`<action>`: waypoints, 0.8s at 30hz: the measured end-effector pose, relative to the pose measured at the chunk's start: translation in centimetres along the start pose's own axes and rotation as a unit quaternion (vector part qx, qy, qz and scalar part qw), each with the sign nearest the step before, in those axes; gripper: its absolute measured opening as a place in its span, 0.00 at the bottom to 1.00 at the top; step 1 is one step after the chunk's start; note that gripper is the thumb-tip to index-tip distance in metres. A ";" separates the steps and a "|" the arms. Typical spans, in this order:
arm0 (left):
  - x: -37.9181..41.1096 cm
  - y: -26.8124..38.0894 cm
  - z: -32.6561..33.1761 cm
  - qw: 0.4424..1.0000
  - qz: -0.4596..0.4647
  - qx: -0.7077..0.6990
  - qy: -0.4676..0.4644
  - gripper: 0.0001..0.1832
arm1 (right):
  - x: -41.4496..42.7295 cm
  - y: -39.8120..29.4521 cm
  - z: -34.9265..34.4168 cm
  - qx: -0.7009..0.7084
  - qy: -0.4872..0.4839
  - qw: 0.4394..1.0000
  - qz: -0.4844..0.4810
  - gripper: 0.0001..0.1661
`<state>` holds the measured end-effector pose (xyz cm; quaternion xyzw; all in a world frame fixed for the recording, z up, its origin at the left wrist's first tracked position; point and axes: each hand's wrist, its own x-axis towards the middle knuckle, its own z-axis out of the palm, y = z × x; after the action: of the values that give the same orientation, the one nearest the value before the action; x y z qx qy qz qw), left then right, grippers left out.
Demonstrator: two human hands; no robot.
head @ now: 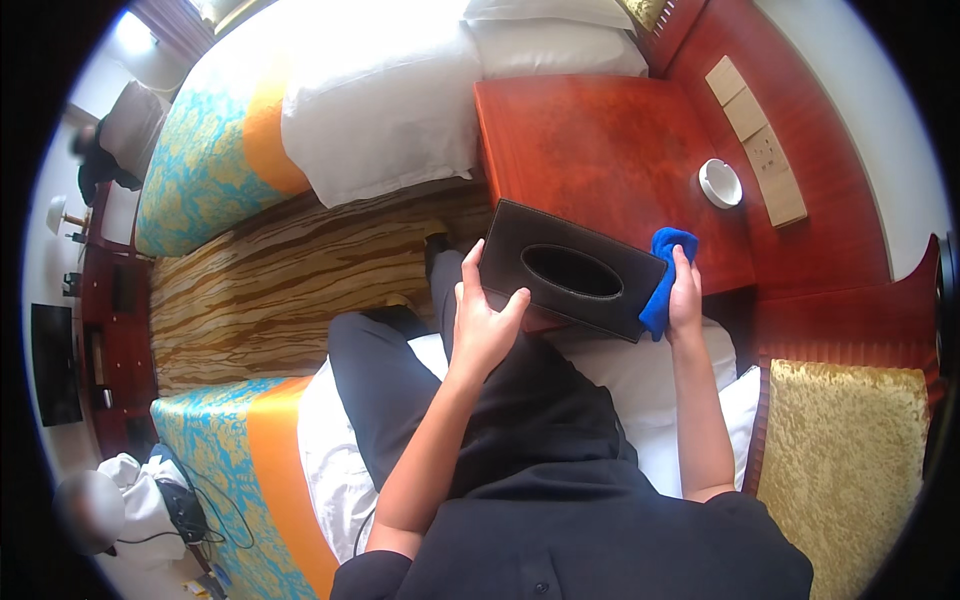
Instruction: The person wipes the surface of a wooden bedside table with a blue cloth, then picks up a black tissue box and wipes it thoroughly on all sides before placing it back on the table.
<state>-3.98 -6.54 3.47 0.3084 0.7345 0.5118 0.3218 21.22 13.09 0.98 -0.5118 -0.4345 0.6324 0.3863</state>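
A dark leather-look tissue box cover (pixel 506 240) with an oval opening is held above my lap, near the front of a red-brown wooden nightstand (pixel 585 142). My left hand (pixel 487 311) grips its left end, thumb on the top face. At the opposite end, my right hand (pixel 684 296) holds a blue cloth (pixel 660 300) against the cover's short side. The fingers of my right hand are partly hidden behind the cloth. No tissue shows in the dark opening.
A white ashtray (pixel 720 184) stands on the nightstand, below a wall panel with sockets (pixel 765 154). Beyond lies a bed with white linen (pixel 382 112); I sit on another bed (pixel 330 442). Two people are at the left, one in white (pixel 142 487), one in dark clothing (pixel 101 169).
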 end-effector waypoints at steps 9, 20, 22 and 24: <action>0.7 4.2 -0.5 0.952 -0.017 0.304 0.022 0.45 | -1.6 -0.3 0.9 -0.017 0.065 0.997 -0.042 0.30; 2.1 4.4 3.9 0.849 0.391 0.346 -0.079 0.18 | -3.2 -5.4 0.9 0.090 0.063 0.987 -0.116 0.24; 2.7 4.5 4.4 0.848 0.377 0.357 -0.102 0.18 | -3.5 -6.1 1.2 -0.001 0.071 0.986 -0.152 0.24; 3.1 4.2 4.9 0.841 0.379 0.371 -0.106 0.18 | -4.0 -6.4 1.9 -0.110 0.038 0.969 -0.218 0.21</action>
<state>-1.46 -0.18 5.68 0.7113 0.6567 0.2473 0.0406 20.36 11.13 8.50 -0.4682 -0.5873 0.4613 0.4723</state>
